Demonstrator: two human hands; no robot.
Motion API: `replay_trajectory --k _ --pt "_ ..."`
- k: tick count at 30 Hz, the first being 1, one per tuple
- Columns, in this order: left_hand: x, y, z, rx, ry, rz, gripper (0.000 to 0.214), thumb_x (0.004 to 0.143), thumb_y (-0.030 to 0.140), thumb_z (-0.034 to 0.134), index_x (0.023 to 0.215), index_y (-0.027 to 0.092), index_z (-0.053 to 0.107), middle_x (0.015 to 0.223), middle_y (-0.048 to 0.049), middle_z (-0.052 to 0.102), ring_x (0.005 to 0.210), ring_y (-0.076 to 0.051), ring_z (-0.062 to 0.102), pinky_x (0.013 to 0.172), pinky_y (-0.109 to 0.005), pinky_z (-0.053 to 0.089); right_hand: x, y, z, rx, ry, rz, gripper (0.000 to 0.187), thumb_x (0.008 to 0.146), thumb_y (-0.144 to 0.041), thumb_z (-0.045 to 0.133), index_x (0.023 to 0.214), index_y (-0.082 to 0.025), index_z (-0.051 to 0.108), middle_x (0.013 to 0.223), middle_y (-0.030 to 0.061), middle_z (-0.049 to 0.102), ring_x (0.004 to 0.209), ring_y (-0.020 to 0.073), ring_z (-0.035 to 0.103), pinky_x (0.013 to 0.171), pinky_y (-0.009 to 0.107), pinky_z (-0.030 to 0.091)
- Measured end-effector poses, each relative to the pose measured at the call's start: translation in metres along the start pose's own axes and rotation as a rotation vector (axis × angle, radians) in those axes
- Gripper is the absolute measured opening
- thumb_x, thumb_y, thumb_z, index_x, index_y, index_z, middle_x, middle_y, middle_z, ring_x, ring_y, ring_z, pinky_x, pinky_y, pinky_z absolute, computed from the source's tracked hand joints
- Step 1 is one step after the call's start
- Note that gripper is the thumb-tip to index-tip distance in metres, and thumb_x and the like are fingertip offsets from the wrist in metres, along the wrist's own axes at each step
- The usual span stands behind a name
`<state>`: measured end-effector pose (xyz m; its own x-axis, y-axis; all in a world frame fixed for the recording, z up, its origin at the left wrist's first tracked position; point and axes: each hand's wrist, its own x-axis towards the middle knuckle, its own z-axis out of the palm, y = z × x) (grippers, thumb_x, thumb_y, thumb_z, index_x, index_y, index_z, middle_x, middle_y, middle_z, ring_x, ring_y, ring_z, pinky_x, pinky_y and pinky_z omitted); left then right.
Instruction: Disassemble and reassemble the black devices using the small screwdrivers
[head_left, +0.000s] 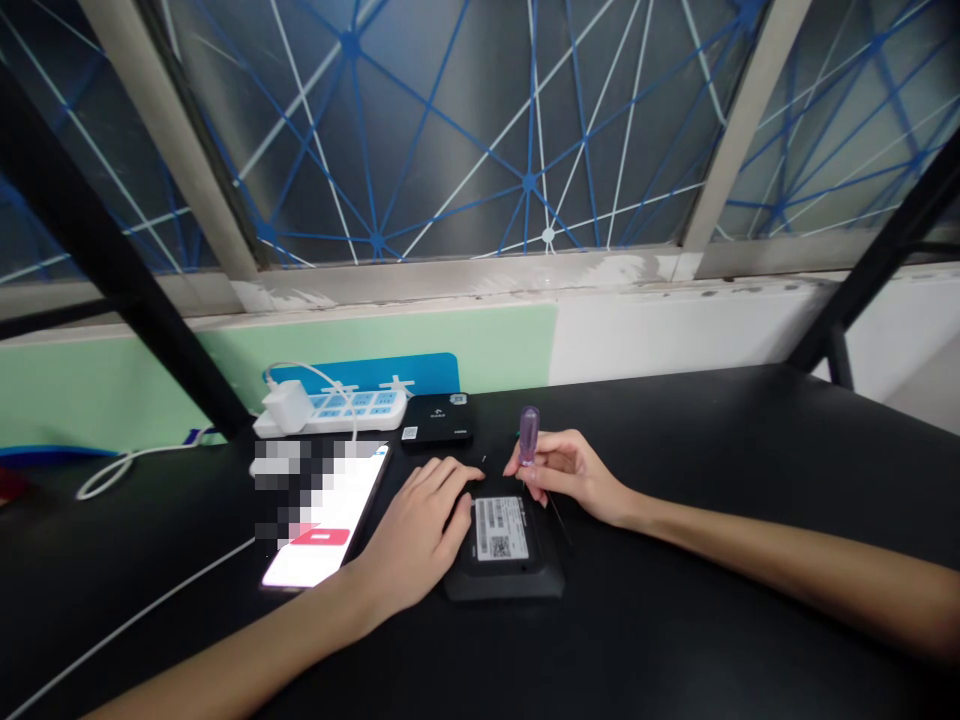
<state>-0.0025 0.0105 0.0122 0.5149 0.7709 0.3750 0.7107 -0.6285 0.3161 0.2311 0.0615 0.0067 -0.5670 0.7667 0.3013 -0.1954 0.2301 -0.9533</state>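
A black plastic device [510, 582] lies on the table, its face with a white barcode label [501, 528] turned up. My right hand [566, 470] is closed on a screwdriver with a clear purple handle [529, 435], held nearly upright over the device's far right corner. Its tip is too small to make out. A thin dark line shows below this hand; I cannot tell what it is. My left hand [429, 525] rests along the device's left side, fingers stretched out, thumb against the edge. Near its index fingertip sits a tiny light piece [484, 458], perhaps a screw.
Left of my hand lies a phone [319, 555] with a lit screen, partly blurred out. Behind are a white power strip [367, 412] with a plugged-in charger [288, 406] and a flat black box [437, 420]. A white cable [142, 620] crosses the table's left side.
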Motion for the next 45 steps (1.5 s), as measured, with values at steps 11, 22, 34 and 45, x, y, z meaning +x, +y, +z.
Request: replay_trajectory --k 11,22,34,45 --pt "0.0004 0.0005 0.0 -0.021 -0.011 -0.006 0.033 0.1 0.017 0.038 0.127 0.026 0.053 0.111 -0.0044 0.059 0.105 -0.022 0.054 0.093 -0.04 0.045 0.0017 0.0082 0.0029 -0.082 0.077 0.039 0.027 0.071 -0.03 0.083 0.084 -0.017 0.064 0.066 -0.0037 0.057 0.051 0.0075 0.049 0.049 0.022 0.044" --pt "0.0001 -0.0006 0.0 -0.014 -0.023 -0.009 0.032 0.1 0.016 0.038 0.127 0.025 0.051 0.111 -0.0035 0.058 0.106 -0.022 0.053 0.096 -0.042 0.042 0.0038 0.0047 0.0041 -0.026 0.072 0.065 0.032 0.068 -0.033 0.085 0.074 -0.015 0.06 0.068 -0.0026 0.059 0.052 0.0071 0.049 0.05 0.021 0.044" --pt "0.0002 -0.0029 0.0023 -0.019 -0.027 -0.009 0.029 0.1 0.017 0.037 0.124 0.024 0.052 0.112 -0.0041 0.058 0.106 -0.022 0.052 0.097 -0.042 0.04 0.0027 0.001 0.0056 -0.041 0.102 0.117 0.028 0.067 -0.033 0.085 0.079 -0.012 0.071 0.063 -0.0005 0.062 0.051 0.0081 0.052 0.05 0.023 0.045" --pt "0.0001 -0.0014 0.002 -0.015 -0.026 -0.007 0.027 0.099 0.017 0.037 0.121 0.022 0.053 0.111 -0.0048 0.058 0.105 -0.022 0.053 0.095 -0.041 0.042 -0.0009 0.0024 -0.0002 -0.046 0.022 0.063 0.024 0.082 -0.033 0.073 0.095 -0.013 0.075 0.079 0.005 0.068 0.058 0.009 0.057 0.054 0.023 0.048"
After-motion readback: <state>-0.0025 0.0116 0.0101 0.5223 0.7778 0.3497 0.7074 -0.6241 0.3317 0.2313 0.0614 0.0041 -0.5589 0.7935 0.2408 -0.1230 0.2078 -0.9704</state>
